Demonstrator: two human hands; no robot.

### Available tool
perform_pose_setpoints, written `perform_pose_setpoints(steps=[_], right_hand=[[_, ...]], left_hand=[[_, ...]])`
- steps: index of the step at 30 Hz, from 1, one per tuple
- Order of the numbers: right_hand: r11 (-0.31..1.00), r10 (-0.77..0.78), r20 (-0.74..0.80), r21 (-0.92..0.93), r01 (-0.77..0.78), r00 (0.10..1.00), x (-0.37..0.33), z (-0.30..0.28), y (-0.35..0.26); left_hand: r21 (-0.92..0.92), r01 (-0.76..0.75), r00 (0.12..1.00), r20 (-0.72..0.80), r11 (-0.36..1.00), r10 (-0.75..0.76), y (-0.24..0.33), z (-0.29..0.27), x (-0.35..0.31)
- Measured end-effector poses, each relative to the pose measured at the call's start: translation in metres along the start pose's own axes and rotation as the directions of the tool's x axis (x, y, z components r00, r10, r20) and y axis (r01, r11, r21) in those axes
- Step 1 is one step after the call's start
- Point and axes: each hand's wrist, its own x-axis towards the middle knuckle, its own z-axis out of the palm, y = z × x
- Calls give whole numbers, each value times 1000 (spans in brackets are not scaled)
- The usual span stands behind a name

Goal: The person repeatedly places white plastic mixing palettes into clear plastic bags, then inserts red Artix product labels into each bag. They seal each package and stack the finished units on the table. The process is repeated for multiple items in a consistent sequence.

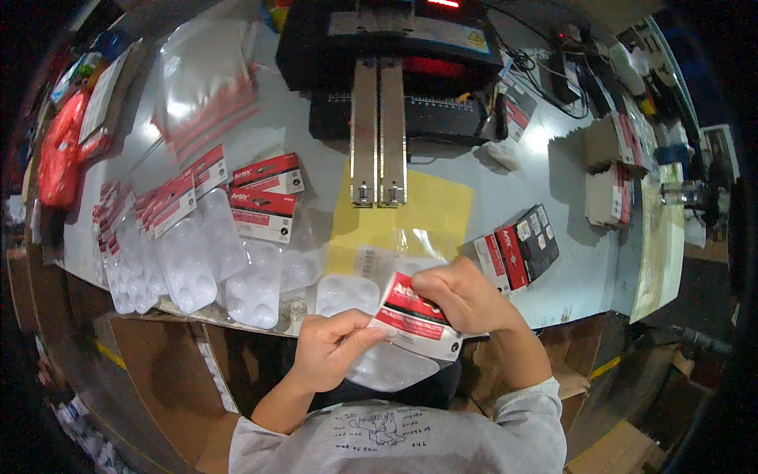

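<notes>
Evidently both hands are busy with one piece, right in front of the body at the near edge of the table (562, 304) — I take twelve o'clock as straight away from the worker. The left hand (328, 347) has its grip pinched on the left end of a folded red-and-white cardboard header card (422, 336), thumb on top, probably to keep it from twisting. The right hand (467, 299) has its grip clenched over the card's upper right part, thumb pressed down, as if to make that side lie flat. Below the card, toward six o'clock, shows a white plastic palette with round wells (391, 369); hanging out past the table's edge, it seems to have room there without bumping anything. Whether clear film wraps it, I can't tell.

Just off at ten o'clock, another white welled palette (347, 294) lies by a flat yellow sheet (442, 205), close enough for the left hand. At two o'clock sits a pile of red, white and black cards (517, 246), presumably put there to suit the right hand. Farther out, between nine and ten, carded white palettes (189, 272) overlap in a fan, headers outward and wells nearer the edge — a saving of space, I'd say. A black machine with two metal rails (379, 126) stands at twelve, its rails pointing toward the worker.
</notes>
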Motion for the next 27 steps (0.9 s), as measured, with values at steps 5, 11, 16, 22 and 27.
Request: perform_pose_setpoints(steps=[5,11,16,22,27], right_hand=[[985,161,-391,3,-174,906,5,7,11],[797,449,-85,489,-355,890,-15,24,16],[783,466,-207,549,-292,860,-16,36,22],[962,216,-362,240,-134,907,-14,37,21],[970,147,-373,235,-60,916,-15,41,25]], left_hand=[[-57,41,949,-309,998,-57,-12,-1,3],[-254,-48,879,-470,966,-80,-28,-5,13],[-225,-25,886,-456,974,-83,-28,-4,12],[-232,-22,870,-483,973,-96,-21,-4,16],[-177,-9,868,-490,984,-80,-23,-3,14]])
